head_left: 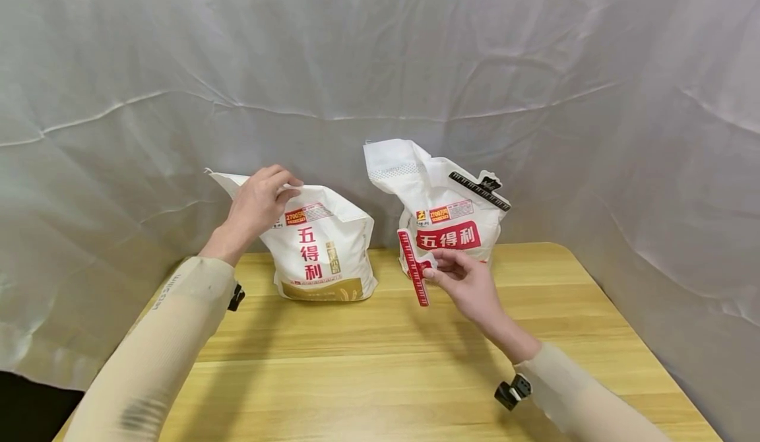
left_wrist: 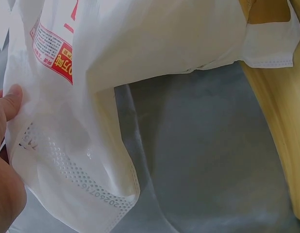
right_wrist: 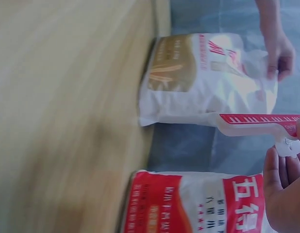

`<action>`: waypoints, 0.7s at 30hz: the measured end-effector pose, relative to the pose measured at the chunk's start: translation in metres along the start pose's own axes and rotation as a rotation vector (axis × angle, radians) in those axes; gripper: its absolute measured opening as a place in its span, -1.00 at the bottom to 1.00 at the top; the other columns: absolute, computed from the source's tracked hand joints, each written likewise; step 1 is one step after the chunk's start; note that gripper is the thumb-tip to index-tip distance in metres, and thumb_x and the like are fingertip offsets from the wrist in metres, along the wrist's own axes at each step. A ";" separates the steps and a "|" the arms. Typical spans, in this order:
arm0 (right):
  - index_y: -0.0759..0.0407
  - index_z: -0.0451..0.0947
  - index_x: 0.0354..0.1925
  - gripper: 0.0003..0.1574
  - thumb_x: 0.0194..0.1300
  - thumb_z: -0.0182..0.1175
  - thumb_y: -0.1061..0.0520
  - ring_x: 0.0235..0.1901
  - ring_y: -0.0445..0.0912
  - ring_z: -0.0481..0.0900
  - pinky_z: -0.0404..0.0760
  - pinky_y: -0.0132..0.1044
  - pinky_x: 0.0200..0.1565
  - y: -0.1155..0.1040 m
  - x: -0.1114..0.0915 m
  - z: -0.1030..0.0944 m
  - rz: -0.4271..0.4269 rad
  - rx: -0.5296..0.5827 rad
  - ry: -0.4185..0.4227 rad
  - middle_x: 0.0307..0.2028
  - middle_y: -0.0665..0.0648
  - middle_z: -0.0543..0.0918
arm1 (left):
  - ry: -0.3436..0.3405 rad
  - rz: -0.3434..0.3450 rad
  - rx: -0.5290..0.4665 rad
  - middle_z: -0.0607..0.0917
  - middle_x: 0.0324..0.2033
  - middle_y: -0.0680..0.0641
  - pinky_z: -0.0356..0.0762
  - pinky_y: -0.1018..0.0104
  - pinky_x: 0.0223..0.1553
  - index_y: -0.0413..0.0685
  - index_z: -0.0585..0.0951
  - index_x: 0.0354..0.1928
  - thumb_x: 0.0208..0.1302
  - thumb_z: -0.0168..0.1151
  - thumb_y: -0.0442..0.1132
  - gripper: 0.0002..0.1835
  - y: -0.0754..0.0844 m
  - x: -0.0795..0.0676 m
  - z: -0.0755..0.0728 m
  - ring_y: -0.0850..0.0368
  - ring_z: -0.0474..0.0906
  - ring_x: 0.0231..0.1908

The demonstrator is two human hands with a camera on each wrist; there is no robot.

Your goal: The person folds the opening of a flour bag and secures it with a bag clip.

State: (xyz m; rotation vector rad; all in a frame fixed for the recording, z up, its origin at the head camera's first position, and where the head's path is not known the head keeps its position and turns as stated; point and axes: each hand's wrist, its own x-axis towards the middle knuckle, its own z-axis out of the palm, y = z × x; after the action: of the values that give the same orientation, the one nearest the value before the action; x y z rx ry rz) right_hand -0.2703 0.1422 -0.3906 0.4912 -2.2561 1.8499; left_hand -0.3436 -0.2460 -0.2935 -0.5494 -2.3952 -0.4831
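A white flour bag (head_left: 350, 247) with red lettering and a gold band stands on the left of the table. My left hand (head_left: 259, 199) pinches its top edge near the left corner. In the left wrist view the thumb (left_wrist: 13, 101) lies against the white cloth (left_wrist: 53, 111), whose loose top end folds over. Between thumb and fingers my right hand (head_left: 466, 285) holds a red and white bag clip (head_left: 412, 267) by its handle, in front of the second bag. In the right wrist view the clip (right_wrist: 259, 119) seems closed and holds no bag.
A second flour bag (head_left: 415, 194) with a red label stands to the right; a black clip (head_left: 479, 190) grips its folded upper right edge, and its top left end sticks up. Grey cloth (head_left: 332, 46) hangs behind the wooden table (head_left: 332, 376) and at both sides.
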 end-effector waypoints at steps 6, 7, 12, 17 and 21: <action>0.35 0.64 0.13 -0.52 0.27 0.47 0.27 -0.15 -0.19 0.68 0.72 -0.40 -0.04 -0.015 0.014 0.005 -0.021 -0.036 0.021 -0.08 0.30 0.70 | 0.010 0.020 -0.001 0.72 -0.18 -0.10 0.60 -0.07 -0.05 -0.13 0.73 -0.16 0.35 0.38 -0.41 -0.91 -0.002 0.000 0.001 -0.14 0.60 -0.09; 0.32 0.65 0.13 -0.52 0.26 0.48 0.24 -0.14 -0.19 0.67 0.69 -0.45 -0.04 -0.017 0.016 0.006 -0.031 -0.062 0.027 -0.09 0.28 0.72 | 0.011 0.021 0.000 0.72 -0.18 -0.10 0.60 -0.06 -0.05 -0.13 0.73 -0.16 0.35 0.38 -0.41 -0.91 -0.002 0.000 0.001 -0.14 0.60 -0.09; 0.27 0.68 0.11 -0.53 0.24 0.51 0.23 -0.12 -0.11 0.67 0.67 -0.47 -0.04 -0.028 0.029 0.013 -0.084 -0.107 0.032 -0.11 0.25 0.74 | 0.006 0.023 -0.001 0.72 -0.18 -0.11 0.61 -0.06 -0.05 -0.14 0.73 -0.16 0.35 0.39 -0.41 -0.91 0.000 0.001 0.000 -0.14 0.60 -0.09; 0.26 0.69 0.10 -0.53 0.23 0.52 0.22 -0.12 -0.07 0.68 0.66 -0.47 -0.05 -0.037 0.045 0.022 -0.115 -0.114 0.035 -0.11 0.24 0.76 | -0.005 0.016 -0.003 0.72 -0.16 -0.12 0.61 -0.06 -0.04 -0.15 0.73 -0.14 0.35 0.38 -0.41 -0.90 0.001 0.001 -0.001 -0.14 0.60 -0.08; 0.26 0.70 0.10 -0.54 0.24 0.51 0.22 -0.13 -0.03 0.71 0.67 -0.46 -0.06 -0.042 0.056 0.029 -0.150 -0.121 0.021 -0.12 0.24 0.77 | -0.019 0.001 -0.003 0.71 -0.15 -0.11 0.60 -0.07 -0.03 -0.14 0.72 -0.13 0.36 0.37 -0.41 -0.90 0.001 0.000 -0.001 -0.14 0.59 -0.07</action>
State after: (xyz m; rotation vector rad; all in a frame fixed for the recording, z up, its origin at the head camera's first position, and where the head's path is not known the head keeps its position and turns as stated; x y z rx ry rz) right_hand -0.3051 0.0993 -0.3390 0.5988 -2.2345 1.6285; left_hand -0.3424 -0.2461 -0.2927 -0.5585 -2.4123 -0.4838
